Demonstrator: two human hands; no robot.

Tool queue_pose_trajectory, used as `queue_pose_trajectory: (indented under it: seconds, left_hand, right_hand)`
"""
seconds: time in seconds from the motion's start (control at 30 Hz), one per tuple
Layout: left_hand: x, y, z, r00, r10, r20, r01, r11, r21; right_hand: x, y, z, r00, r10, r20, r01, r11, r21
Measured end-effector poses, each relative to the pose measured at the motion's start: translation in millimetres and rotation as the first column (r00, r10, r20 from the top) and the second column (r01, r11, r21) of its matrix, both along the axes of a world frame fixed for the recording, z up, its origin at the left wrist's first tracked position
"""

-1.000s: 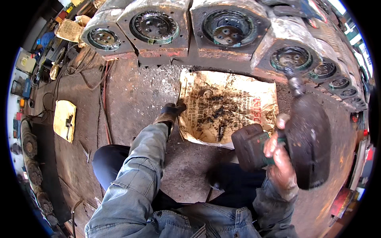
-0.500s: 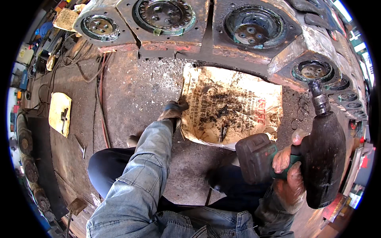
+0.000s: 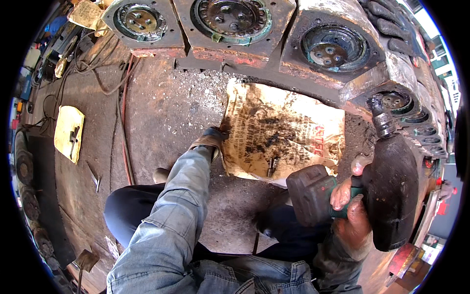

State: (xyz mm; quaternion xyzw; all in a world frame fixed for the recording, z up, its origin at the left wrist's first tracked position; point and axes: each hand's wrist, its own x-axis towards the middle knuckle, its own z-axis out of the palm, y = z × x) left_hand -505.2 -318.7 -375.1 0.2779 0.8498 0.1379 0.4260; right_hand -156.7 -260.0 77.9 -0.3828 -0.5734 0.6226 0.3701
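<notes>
My right hand grips the handle of a black cordless impact wrench. Its battery block points left and its socket end aims up at a round hub with bolts on the rusty red machine body. My left hand, in a dark glove, rests on the left edge of a dirty, oil-stained paper sack spread on the floor. A bolt lies on the sack near its lower edge. My denim sleeve runs up to the gloved hand.
Large round hubs sit in the rusty casting along the top. A red hose and dark cables run down the left. A yellow cloth with a tool lies on the floor at left. Metal debris lies above the sack.
The view has shifted so the machine sits higher. My right hand has brought the impact wrench rightward, closer to the right-hand hub. My left hand stays on the sack's edge.
</notes>
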Motion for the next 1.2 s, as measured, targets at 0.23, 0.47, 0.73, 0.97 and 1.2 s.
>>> queue_pose_trajectory:
  seconds: [0.23,0.47,0.73,0.97,1.2]
  left_hand:
    - [-60,-45,72,0.972,0.016,-0.235,-0.035,0.996,-0.077]
    - [-148,-113,87,0.945,0.134,-0.298,-0.186,0.970,-0.155]
    - [-151,-131,174,0.826,0.121,-0.550,-0.260,0.948,-0.182]
    - [-125,-113,300,0.746,-0.091,-0.659,-0.190,0.920,-0.343]
    - [-219,-189,340,0.684,-0.125,-0.719,-0.202,0.914,-0.351]
  right_hand:
    - [25,10,-27,0.968,-0.115,-0.224,0.045,0.954,-0.296]
    - [4,0,-12,0.964,0.051,-0.260,-0.107,0.973,-0.207]
    - [1,9,-34,0.907,-0.105,-0.408,-0.096,0.892,-0.442]
    - [-42,-11,6,0.985,0.172,0.020,-0.173,0.977,0.127]
    - [-54,-20,33,0.986,0.159,-0.048,-0.156,0.985,0.069]
